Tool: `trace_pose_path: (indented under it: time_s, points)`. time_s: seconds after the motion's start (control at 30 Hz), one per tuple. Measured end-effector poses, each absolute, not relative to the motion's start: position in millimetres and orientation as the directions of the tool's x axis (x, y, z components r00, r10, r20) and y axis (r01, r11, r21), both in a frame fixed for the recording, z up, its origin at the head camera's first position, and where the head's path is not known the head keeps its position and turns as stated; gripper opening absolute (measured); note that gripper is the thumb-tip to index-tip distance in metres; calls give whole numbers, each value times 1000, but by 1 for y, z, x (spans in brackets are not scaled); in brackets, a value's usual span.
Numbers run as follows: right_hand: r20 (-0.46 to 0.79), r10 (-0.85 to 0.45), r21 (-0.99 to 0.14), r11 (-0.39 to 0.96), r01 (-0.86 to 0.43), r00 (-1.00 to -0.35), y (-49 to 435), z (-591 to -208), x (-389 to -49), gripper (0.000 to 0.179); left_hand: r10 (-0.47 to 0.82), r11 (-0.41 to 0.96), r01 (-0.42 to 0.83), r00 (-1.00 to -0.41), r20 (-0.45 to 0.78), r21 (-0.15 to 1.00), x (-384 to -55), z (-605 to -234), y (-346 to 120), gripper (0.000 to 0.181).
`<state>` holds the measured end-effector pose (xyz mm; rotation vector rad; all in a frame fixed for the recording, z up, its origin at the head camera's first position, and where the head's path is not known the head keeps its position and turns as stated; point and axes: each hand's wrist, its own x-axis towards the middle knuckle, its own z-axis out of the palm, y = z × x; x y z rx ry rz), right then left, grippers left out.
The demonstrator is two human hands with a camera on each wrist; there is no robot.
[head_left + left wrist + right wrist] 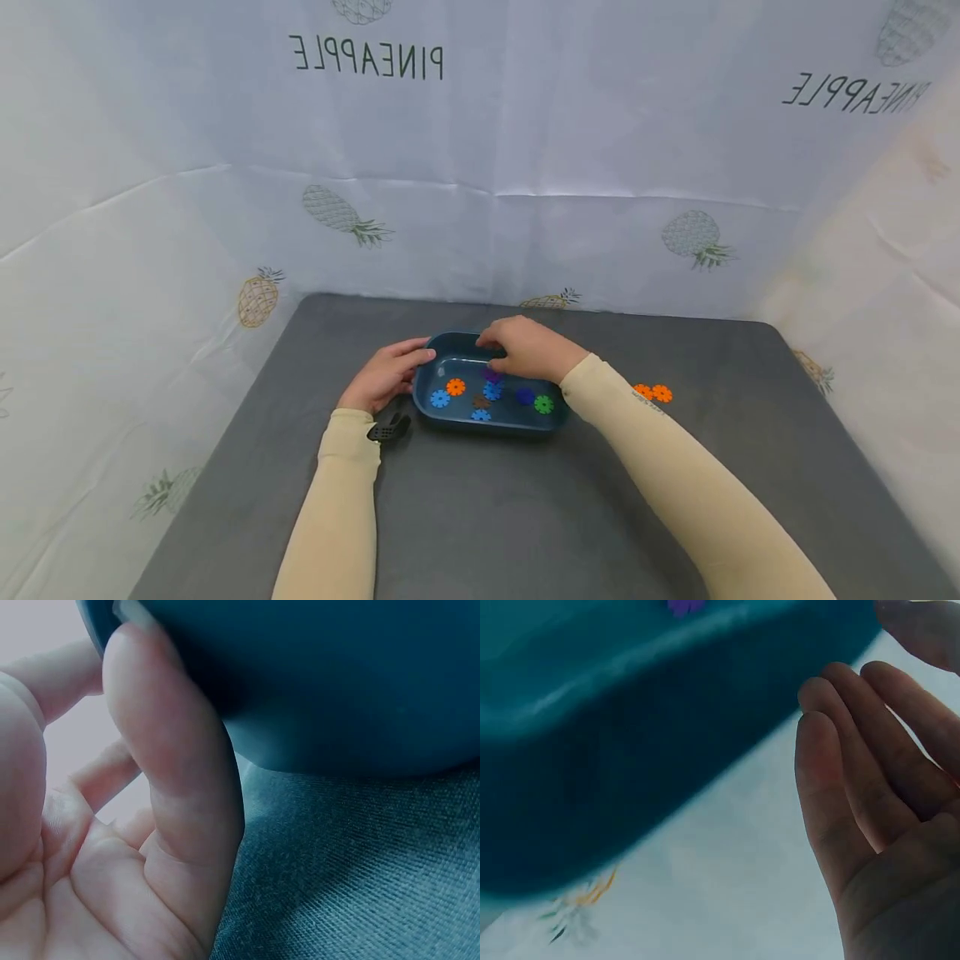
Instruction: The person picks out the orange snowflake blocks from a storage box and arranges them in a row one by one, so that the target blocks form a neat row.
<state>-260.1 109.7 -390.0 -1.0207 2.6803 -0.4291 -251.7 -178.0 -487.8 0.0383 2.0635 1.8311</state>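
Note:
A dark blue tray [489,427] with rounded corners stands on the grey table. Inside it lie several flower-shaped plastic discs, among them an orange disc [456,387], a green disc [543,404], a brown disc [481,402] and a purple disc [492,376]. At the tray's left end, my left hand [381,377] grips the rim between thumb and fingers; the left wrist view shows a digit against the tray wall [337,690]. Over the tray's far right part hovers my right hand [528,348], thumb apart from the fingers. In the right wrist view no disc shows between those fingers [829,772].
Two orange discs [652,392] lie side by side on the table, right of the tray and close to my right sleeve. A black strap-like object [390,428] sits at my left wrist. White cloth [480,242] with pineapple prints hangs behind and beside the table.

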Motion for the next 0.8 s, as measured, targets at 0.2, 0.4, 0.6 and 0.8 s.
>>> trace_pose_path:
  time_s: [0.2, 0.4, 0.6, 0.8]
  points:
    - [-202, -726, -302, 684, -664, -657, 70, -405, -263, 42, 294, 144, -209, -924, -243, 967, -251, -487, -179, 69]
    - [-225, -754, -256, 657, -709, -617, 48, -418, -264, 38, 298, 136, -194, -927, -227, 971, -251, -487, -180, 66]
    - [-237, -761, -186, 645, -741, -603, 40, -427, -265, 33, 292, 128, -201, -928, -231, 971, -252, -488, -180, 63]
    - [-217, -752, -177, 657, -733, -622, 36, -434, -267, 29, 293, 127, -194, -930, -223, 973, -252, -490, -181, 65]
